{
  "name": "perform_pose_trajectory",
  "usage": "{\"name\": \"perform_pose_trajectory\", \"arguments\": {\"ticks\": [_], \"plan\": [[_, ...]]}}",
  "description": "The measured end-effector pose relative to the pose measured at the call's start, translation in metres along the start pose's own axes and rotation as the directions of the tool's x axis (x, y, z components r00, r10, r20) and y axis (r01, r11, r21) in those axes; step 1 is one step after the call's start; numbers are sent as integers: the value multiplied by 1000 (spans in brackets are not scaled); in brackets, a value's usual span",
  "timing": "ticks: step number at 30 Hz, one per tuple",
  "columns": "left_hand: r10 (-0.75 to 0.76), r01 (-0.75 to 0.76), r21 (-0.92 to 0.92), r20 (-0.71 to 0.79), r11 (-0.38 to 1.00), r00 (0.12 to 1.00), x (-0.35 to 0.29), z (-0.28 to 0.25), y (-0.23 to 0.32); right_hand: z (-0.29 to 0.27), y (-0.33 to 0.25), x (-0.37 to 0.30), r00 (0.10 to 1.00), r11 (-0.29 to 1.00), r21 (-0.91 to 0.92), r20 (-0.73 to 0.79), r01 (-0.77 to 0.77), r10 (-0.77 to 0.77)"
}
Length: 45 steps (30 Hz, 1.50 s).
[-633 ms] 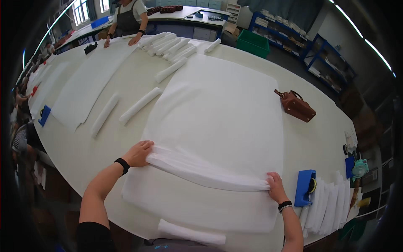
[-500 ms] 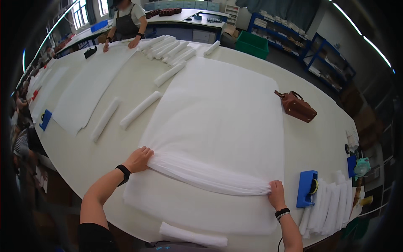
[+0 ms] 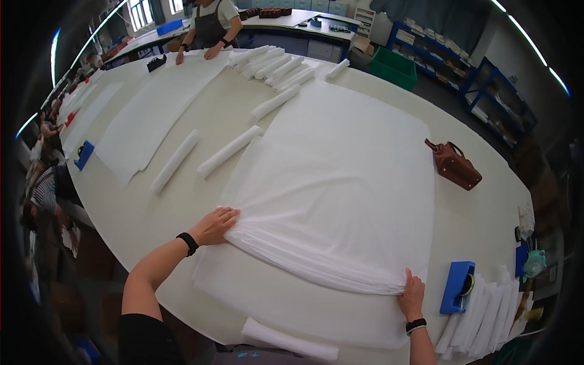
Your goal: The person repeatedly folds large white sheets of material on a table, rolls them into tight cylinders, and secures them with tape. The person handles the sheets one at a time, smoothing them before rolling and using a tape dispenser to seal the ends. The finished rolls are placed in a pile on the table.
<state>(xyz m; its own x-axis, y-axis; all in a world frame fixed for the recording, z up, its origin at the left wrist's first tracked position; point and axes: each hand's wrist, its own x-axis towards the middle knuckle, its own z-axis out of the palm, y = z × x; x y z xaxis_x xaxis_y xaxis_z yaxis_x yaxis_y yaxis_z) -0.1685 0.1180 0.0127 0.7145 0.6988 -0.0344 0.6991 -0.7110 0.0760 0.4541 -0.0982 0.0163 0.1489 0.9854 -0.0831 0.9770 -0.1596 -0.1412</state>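
A large, thin white sheet (image 3: 347, 158) lies over the table in front of me. Its near part is gathered into a long pleated band (image 3: 316, 271) running between my hands. At the band's left end, my left hand (image 3: 218, 225) presses closed on the folds, fingers laid over them. My right hand (image 3: 412, 295) is closed around the other end, one finger pointing up. Creases fan out across the sheet from the left hand. Below the band lies another flat white layer (image 3: 298, 310). A white roll (image 3: 289, 340) rests at the table edge nearest me.
Two white rolls (image 3: 175, 161) lie to the left, with several more (image 3: 277, 66) farther back. On the right are a brown handbag (image 3: 456, 164), a blue tape dispenser (image 3: 456, 288) and stacked rolls (image 3: 483, 319). Across the table, a person (image 3: 210, 27) handles another white sheet (image 3: 158, 109).
My view has shifted, so the scene sits farther right. More creases spread over the sheet near my left hand, whose fingers lie flatter. A finger of my right hand has lifted.
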Motion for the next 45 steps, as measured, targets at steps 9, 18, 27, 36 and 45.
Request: {"name": "perform_pose_trajectory", "arguments": {"ticks": [9,18,27,36,45], "plan": [[-277,258,-226,-57,939,959,22,13,-4,9,26,42,969,975,184,-235,128,-83],[-105,534,-621,591,573,800,-32,-51,24,-40,65,-38,818,694,604,574,-392,-37],[-329,687,-290,712,667,620,14,-37,20,-27,-18,-10,997,997,4,18,-75,75],[-436,735,-245,672,632,599,13,-38,23,23,-291,11,895,892,87,-91,443,-436],[-342,373,-915,305,153,889,-86,3,12,54,-337,13,940,933,129,18,336,-341]]}}
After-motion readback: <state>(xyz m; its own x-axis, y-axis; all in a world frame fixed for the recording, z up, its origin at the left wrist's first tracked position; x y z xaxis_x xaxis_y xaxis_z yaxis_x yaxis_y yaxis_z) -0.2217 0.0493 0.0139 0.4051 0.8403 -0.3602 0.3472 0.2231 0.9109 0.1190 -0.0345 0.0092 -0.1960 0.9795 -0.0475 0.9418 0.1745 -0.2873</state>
